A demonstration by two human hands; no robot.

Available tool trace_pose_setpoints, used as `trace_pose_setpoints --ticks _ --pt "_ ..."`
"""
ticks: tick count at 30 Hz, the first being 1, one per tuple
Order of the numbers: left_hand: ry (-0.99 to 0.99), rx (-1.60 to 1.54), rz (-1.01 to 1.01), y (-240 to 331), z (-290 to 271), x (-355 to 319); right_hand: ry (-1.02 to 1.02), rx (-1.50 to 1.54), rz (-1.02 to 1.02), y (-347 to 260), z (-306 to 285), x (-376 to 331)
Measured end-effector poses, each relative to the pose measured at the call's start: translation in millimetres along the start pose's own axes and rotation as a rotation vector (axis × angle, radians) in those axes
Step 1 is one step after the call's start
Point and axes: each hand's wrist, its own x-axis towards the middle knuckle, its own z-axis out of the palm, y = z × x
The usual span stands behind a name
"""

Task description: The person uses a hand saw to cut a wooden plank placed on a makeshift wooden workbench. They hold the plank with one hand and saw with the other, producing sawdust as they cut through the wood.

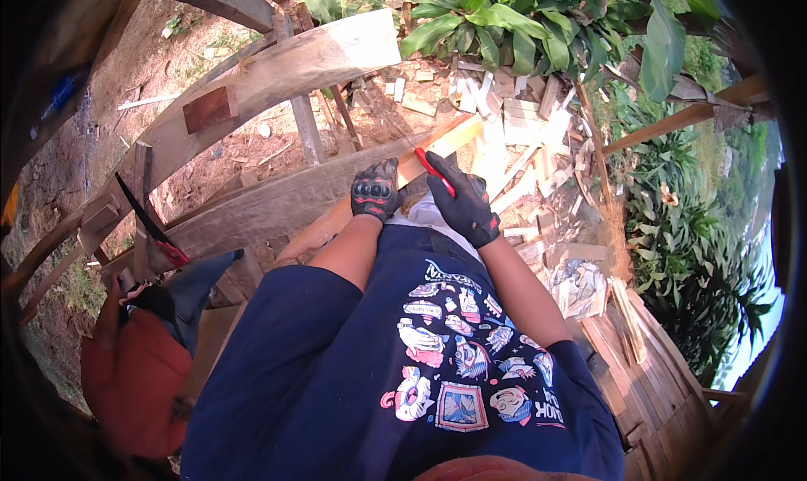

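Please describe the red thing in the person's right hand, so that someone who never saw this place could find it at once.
Start at the long grey wooden beam that crosses in front of the person. Both gloved hands rest on the pale plank beside it. The right hand grips a thin red pencil-like stick, the only red thing among the pale wood.

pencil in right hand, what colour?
Red. The pencil sits in the gloved right hand; the head view shows it.

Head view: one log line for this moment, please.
left hand: gloved, on plank | right hand: gloved, holds red tool | saw: left, untouched
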Motion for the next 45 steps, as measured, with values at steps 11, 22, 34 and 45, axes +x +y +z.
trace_pose_setpoints --ticks 11,22,34,45 --pt "-0.117 0.093 0.25 -5 -2 0 -0.024 0.135 0.304 3 -2 -67" --pt "-0.174 0.126 0.205 3 -18 1 0.287 0.143 0.09 29 22 -77" --pt "-0.341 0.148 0.162 -8 -27 34 0.36 0.261 0.225 13 31 -67" --pt "-0.129 0.131 0.126 -41 -15 55 0.591 0.238 0.146 -49 -11 -166"
